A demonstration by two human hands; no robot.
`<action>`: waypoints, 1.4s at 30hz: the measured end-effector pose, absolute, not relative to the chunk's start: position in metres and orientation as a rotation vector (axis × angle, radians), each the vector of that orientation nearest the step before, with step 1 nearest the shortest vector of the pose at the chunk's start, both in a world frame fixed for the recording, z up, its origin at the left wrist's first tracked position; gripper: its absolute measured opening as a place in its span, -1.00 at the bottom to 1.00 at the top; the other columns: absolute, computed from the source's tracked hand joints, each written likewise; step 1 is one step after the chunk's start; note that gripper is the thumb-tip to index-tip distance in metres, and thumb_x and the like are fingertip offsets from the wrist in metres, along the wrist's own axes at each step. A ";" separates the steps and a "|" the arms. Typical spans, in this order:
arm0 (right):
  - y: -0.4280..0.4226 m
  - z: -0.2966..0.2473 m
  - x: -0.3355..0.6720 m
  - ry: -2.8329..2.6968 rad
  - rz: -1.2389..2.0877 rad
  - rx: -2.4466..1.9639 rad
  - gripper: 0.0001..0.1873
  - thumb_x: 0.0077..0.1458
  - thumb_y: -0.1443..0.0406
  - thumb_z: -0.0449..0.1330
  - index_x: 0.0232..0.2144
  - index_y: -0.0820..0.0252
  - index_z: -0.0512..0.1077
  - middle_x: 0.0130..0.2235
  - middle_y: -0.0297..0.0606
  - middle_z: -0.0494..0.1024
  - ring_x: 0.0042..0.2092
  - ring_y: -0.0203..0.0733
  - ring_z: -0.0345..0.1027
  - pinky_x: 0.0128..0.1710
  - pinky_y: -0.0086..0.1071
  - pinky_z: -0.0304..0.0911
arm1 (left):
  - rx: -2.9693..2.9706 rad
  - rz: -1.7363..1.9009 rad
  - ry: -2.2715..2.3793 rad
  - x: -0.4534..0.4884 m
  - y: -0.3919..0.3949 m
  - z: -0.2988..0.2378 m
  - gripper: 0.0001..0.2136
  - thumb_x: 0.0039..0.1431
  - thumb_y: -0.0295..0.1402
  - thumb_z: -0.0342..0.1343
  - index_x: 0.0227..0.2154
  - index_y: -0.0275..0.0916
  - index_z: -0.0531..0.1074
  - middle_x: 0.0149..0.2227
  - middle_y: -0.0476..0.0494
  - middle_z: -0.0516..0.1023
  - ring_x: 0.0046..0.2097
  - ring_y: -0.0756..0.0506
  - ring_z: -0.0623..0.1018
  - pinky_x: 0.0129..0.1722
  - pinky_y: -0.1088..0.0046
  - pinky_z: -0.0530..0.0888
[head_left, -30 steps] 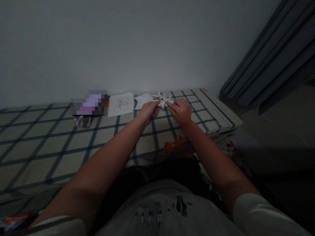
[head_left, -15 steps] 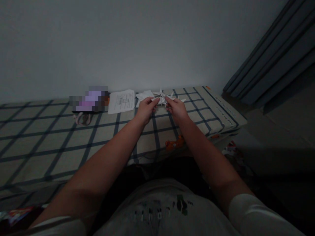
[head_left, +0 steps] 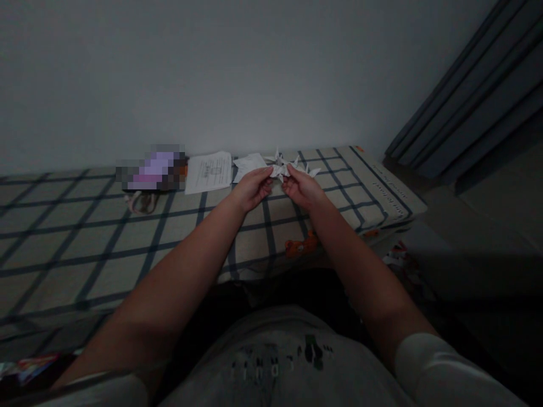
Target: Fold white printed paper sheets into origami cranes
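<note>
A small white folded-paper figure with pointed tips [head_left: 283,168] is held between both my hands, just above the checked bed cover [head_left: 106,237]. My left hand [head_left: 251,188] pinches its left side with fingers closed. My right hand [head_left: 302,188] pinches its right side, fingers curled round it. More white paper points stick out to the right of my right hand [head_left: 313,171].
A printed sheet [head_left: 208,172] and a loose white paper [head_left: 248,165] lie by the wall behind my hands. A blurred purple object [head_left: 151,169] and a pinkish looped thing [head_left: 142,202] sit further left. Grey curtains [head_left: 475,102] hang at the right.
Both hands have lifted the paper figure off the cover and drawn it slightly nearer. The camera view shifted a little downward.
</note>
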State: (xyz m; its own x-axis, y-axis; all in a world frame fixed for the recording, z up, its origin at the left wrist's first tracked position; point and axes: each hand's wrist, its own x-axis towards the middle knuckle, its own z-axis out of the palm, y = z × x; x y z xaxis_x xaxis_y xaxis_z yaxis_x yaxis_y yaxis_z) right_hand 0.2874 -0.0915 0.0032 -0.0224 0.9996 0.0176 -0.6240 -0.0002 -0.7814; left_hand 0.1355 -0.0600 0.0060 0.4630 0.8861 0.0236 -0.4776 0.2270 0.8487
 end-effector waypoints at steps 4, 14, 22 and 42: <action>-0.090 0.002 0.289 -0.606 1.613 -0.672 -0.89 0.25 0.30 0.14 -0.35 0.16 0.42 -0.45 -0.43 0.51 -0.42 -0.44 0.36 -0.37 -0.55 0.33 | 0.803 0.933 0.491 0.135 -0.060 0.009 -0.91 0.23 -0.49 0.13 -0.39 -0.32 0.46 -0.49 0.01 0.46 -0.55 0.17 0.39 -0.60 0.74 0.31; -0.093 0.006 0.291 -0.496 1.462 -0.724 -0.90 0.15 0.46 0.19 -0.36 0.19 0.43 -0.44 -0.46 0.52 -0.49 -0.52 0.32 -0.46 -0.65 0.29 | 0.637 1.007 0.596 0.135 -0.052 0.008 -0.86 0.27 -0.55 0.08 -0.42 -0.33 0.41 -0.57 0.05 0.43 -0.60 0.19 0.38 -0.59 0.77 0.35; -0.100 0.008 0.302 -0.610 1.336 -0.791 -0.69 0.19 0.53 0.03 -0.08 0.16 0.36 -0.41 -0.41 0.57 -0.46 -0.47 0.42 -0.42 -0.58 0.35 | 0.792 1.027 0.596 0.131 -0.053 0.007 -0.79 0.24 -0.58 0.05 -0.11 -0.29 0.47 -0.46 0.01 0.54 -0.55 0.17 0.45 -0.51 0.73 0.42; -0.102 0.008 0.324 -0.931 0.803 -1.217 -0.79 0.06 0.41 0.22 -0.19 0.26 0.41 -0.54 -0.46 0.47 -0.52 -0.42 0.37 -0.46 -0.52 0.30 | 1.060 0.993 0.903 0.144 -0.057 0.001 -0.96 0.13 -0.50 0.21 -0.40 -0.38 0.51 -0.54 -0.01 0.41 -0.59 0.16 0.33 -0.65 0.68 0.20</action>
